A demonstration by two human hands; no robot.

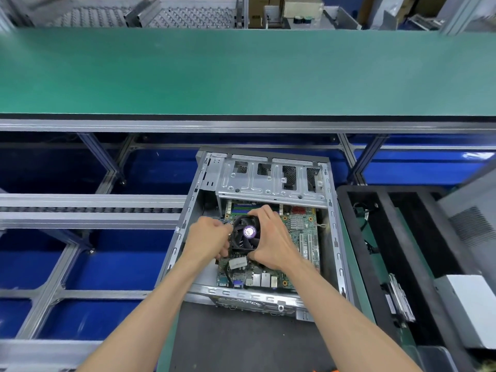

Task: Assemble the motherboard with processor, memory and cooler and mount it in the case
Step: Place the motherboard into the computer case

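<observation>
Open case [332, 224] lies on its side on the worktop [268, 345], open face up. Long axis runs from the person toward the green belt [241, 71]; drive cage [268, 181] at the far end, rear port panel at the near end.

Motherboard [298, 237] sits flat inside the case, green, ports toward the person, memory slots [241, 208] at the far edge just under the drive cage. Its long axis follows the case.

Cooler [245, 232]: black fan with a purple hub label, on the board left of centre, fan face up.

Left hand [209, 237] is against the cooler's left side, fingers curled together at its edge; what they pinch is hidden, cannot tell. Right hand [271, 240] spans the cooler's right side, fingers [259, 210] over the far rim and thumb at the near corner, clamped on the cooler.

White connector [237, 263] lies on the board just near of the cooler, with a black cable running toward the ports.

Black foam tray [381, 259] stands to the right of the case, holding cables and small parts.
</observation>
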